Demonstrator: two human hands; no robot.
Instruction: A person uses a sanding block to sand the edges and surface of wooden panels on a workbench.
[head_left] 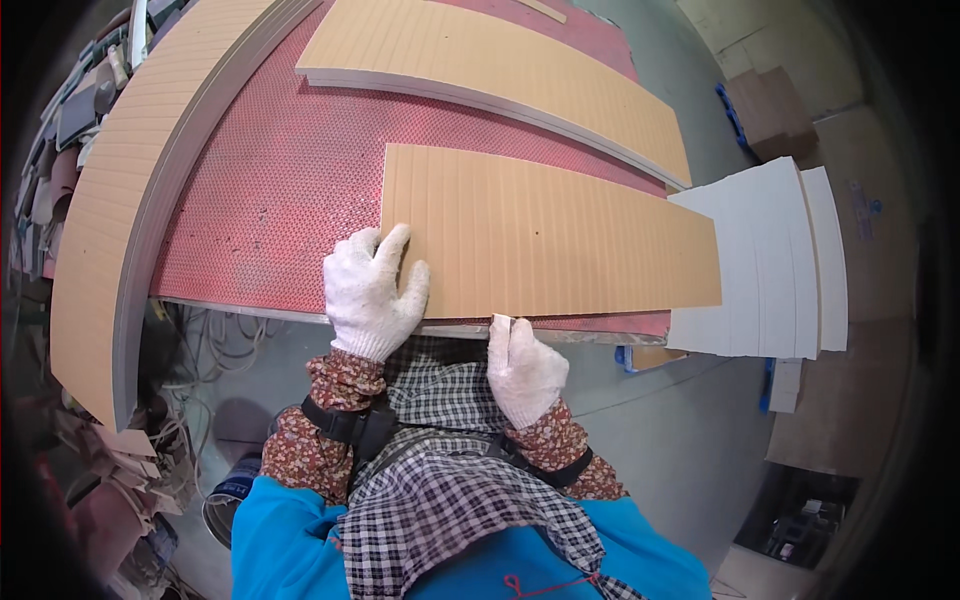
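Observation:
A long tan wood-grain panel (560,235) lies across the red mat in front of me, its right end reaching past the table. My left hand (370,295), in a white knitted glove, is at the panel's left end. Its thumb and fingers are spread over the corner and touch the surface. My right hand (525,375), gloved too, is at the near long edge with its fingers pinched together. A small pale flat piece (502,319) sticks out of that pinch against the edge; its kind is hard to tell.
The table has a red textured mat (270,170). Further tan panels (500,60) lie at the back, and a tall stack of panels (130,220) stands on the left. White-faced boards (755,255) are piled right of the table. Scraps (90,110), cables (215,350) and a bucket (228,500) sit at the left.

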